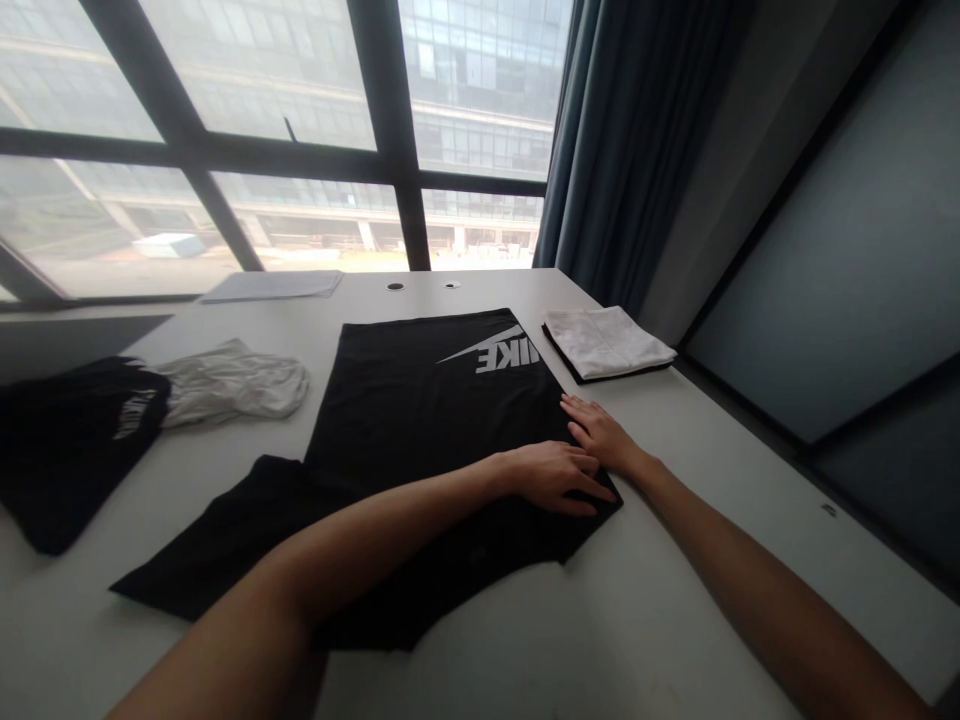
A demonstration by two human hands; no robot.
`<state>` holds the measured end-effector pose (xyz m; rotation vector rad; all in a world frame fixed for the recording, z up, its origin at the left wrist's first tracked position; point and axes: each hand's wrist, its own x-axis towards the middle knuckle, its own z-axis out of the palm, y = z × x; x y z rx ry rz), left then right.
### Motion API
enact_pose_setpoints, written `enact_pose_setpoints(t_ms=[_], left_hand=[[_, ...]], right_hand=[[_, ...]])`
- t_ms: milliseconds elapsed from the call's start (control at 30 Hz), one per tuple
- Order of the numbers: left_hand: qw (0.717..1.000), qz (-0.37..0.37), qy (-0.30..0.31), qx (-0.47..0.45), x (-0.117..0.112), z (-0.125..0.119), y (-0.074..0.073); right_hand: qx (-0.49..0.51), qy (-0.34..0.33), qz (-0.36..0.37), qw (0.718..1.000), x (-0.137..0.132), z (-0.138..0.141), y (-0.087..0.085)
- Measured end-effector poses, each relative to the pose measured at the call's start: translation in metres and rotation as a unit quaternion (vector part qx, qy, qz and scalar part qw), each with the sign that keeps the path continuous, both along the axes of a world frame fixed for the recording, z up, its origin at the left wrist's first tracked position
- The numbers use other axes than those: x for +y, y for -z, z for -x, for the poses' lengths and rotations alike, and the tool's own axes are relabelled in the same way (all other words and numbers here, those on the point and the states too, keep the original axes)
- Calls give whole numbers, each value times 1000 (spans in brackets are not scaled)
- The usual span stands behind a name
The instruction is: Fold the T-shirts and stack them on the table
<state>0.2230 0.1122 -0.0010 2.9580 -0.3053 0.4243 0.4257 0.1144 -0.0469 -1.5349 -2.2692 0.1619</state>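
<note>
"Start with the table (pixel 675 610). Where on it is the shirt (pixel 420 400)?"

"Across the middle, black, its long axis running from the near side toward the window. A sleeve points off to the near left. Most of the body lies ahead and to the left of both hands."

"And the arms?"

"The left arm (pixel 405 522) crosses over the shirt's near half; the right arm (pixel 750 590) slants in from the near right, over bare table."

"Which hand is nearer the shirt's right edge?"

"The right hand (pixel 602 436): it lies at that edge, just beside the left hand (pixel 555 478), which is on the cloth near the right corner."

"How are the fingers?"

"Left: palm down, stretched out and spread. Right: extended, fairly close together, tips at the edge. Its thumb is hidden, so I can't tell whether it pinches any cloth."
</note>
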Motion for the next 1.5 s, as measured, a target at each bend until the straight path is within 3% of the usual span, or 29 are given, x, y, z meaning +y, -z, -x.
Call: enact_pose_setpoints(t_ms=[1100, 1500], left_hand=[[1000, -10, -12, 4, -4, 0, 2], [997, -21, -41, -55, -1, -3, 1]], right_hand=[[-4, 4, -2, 1000, -1, 0, 0], [1, -3, -2, 1000, 1, -1, 0]])
